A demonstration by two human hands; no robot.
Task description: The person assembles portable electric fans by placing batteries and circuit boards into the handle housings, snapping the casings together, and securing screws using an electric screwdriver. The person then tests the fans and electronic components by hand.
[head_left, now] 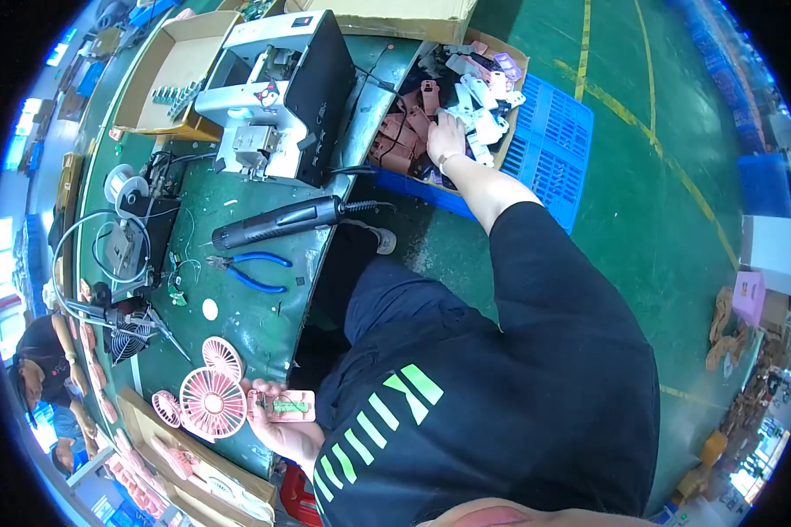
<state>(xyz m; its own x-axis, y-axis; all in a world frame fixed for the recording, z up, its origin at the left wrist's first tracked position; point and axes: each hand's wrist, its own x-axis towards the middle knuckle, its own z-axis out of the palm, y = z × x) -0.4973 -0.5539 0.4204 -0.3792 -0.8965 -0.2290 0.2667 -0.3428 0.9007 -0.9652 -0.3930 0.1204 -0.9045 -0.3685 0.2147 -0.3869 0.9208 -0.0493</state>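
Low on the left, my left hand (pixel 272 429) is closed around a pink hand-held fan. Its handle (pixel 293 406) is without a cover and shows a green part inside. The round pink fan head (pixel 213 402) lies just left of my fingers, which hide the neck. My right hand (pixel 446 139) reaches out to a cardboard box (pixel 517 63) filled with pink, white and lilac plastic shells. Its fingers are apart and rest on the pink shells (pixel 406 132); their tips are partly hidden among the pieces.
On the green bench lie blue-handled cutters (pixel 257 270) and a black electric screwdriver (pixel 277 223). A white-and-black machine (pixel 277 97) stands behind them. Left are a solder wire spool (pixel 125 186) and more pink fans (pixel 222 357). A blue crate (pixel 554 145) holds the box. People sit across the bench.
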